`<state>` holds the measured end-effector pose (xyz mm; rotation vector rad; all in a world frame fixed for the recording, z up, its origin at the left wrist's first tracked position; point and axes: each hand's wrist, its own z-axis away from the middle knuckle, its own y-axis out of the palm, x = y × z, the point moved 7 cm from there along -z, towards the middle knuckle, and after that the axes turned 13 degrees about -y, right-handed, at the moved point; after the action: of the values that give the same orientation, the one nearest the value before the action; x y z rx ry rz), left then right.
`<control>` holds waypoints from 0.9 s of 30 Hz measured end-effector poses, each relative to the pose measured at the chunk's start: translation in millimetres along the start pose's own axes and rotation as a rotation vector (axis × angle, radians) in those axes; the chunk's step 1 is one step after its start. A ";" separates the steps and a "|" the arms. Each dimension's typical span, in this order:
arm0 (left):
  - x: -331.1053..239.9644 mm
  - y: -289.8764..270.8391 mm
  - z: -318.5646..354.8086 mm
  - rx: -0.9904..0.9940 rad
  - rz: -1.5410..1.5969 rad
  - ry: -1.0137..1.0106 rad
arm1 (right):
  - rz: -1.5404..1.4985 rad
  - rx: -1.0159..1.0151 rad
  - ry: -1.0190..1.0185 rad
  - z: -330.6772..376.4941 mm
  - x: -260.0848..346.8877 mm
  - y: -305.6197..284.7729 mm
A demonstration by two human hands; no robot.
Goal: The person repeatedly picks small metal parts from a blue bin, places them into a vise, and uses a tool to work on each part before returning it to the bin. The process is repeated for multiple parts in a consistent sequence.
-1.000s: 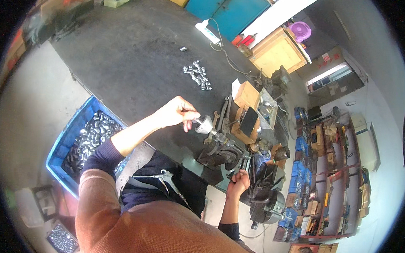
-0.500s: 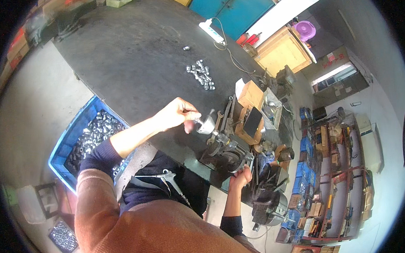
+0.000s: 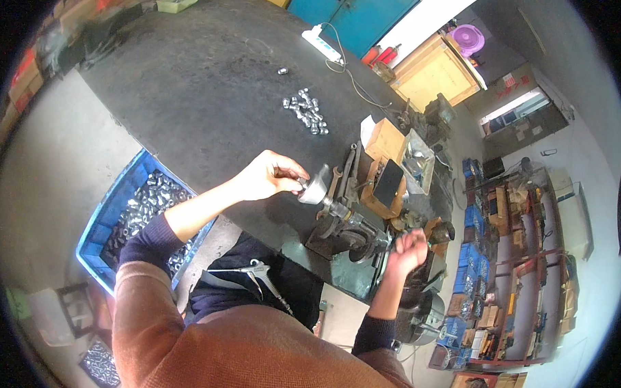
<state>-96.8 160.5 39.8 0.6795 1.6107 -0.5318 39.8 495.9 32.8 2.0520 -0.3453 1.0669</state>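
Observation:
My left hand (image 3: 269, 177) pinches a small metal fitting (image 3: 302, 184) at the mouth of a silver cone-shaped cup (image 3: 315, 190). The cup sits on the left end of a bench-mounted spindle device (image 3: 350, 226) with a round handwheel-like part. At the right end of this device is my right hand (image 3: 411, 249), its fingers curled closed; what they hold, if anything, is hidden. Beyond the left hand, a loose cluster of shiny metal fittings (image 3: 306, 113) lies on the dark worktable (image 3: 191, 73), with one single fitting (image 3: 282, 71) farther off.
A blue crate (image 3: 93, 238) full of metal fittings stands left of me. An air blow gun (image 3: 260, 271) lies near my lap. Wrenches (image 3: 349, 164), cardboard boxes (image 3: 386, 142), a dark phone-like slab (image 3: 389, 183) and a vise (image 3: 422, 314) crowd the right side. A power strip (image 3: 322, 46) lies far back.
My right hand has moved up and to the right, away from its lower place by the device. My left hand stays at the cup, its fingers slightly shifted.

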 end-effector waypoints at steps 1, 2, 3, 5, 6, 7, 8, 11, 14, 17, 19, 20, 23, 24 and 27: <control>-0.6 0.7 -0.2 -0.009 -0.009 0.006 | 0.040 -0.030 -0.017 -8.9 -9.8 0.8; -1.2 1.3 -0.4 -0.018 -0.018 0.012 | 0.080 -0.060 -0.034 -16.2 -22.0 -4.4; -0.7 1.5 -1.3 -0.015 -0.006 0.025 | 0.129 -0.087 -0.008 -22.4 -38.2 -14.0; 1.0 1.7 -3.5 -0.014 0.021 0.049 | 0.316 -0.078 -0.066 -19.7 -61.1 -37.2; 2.3 3.3 -5.9 -0.002 0.060 0.024 | 0.402 -0.106 -0.097 -20.3 -75.3 -62.0; 4.3 2.7 -5.8 -0.001 0.098 -0.005 | 0.405 -0.123 -0.064 -13.7 -85.9 -74.4; 6.6 3.2 -7.0 0.007 0.135 -0.034 | 0.409 -0.145 -0.034 -3.8 -94.3 -86.1; 9.0 -1.8 -3.1 -0.034 0.157 -0.085 | 0.269 -0.158 0.093 30.7 -96.9 -69.3; 9.4 0.4 -6.0 -0.031 0.109 -0.074 | 0.215 -0.162 0.138 36.2 -96.7 -72.8; 13.5 2.0 -8.3 -0.039 0.139 -0.098 | 0.330 -0.158 0.160 26.1 -98.2 -83.1; 8.8 3.5 -6.3 -0.073 0.083 -0.104 | 0.395 -0.125 0.165 21.4 -96.2 -77.3; 6.9 3.9 -5.8 -0.089 0.055 -0.107 | 0.321 -0.134 0.165 24.9 -95.6 -75.1; 12.5 1.9 -5.0 -0.089 0.142 -0.063 | 0.142 -0.168 0.213 48.5 -84.5 -48.7; 12.7 2.9 -5.6 -0.086 0.140 -0.075 | 0.213 -0.164 0.257 50.2 -85.7 -62.5; 16.6 2.2 -3.5 -0.088 0.148 -0.100 | 0.311 -0.136 0.332 59.4 -90.2 -93.1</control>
<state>-99.1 166.6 24.0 0.6892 1.4681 -0.3781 69.7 503.1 -106.4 1.6982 -0.5599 1.5030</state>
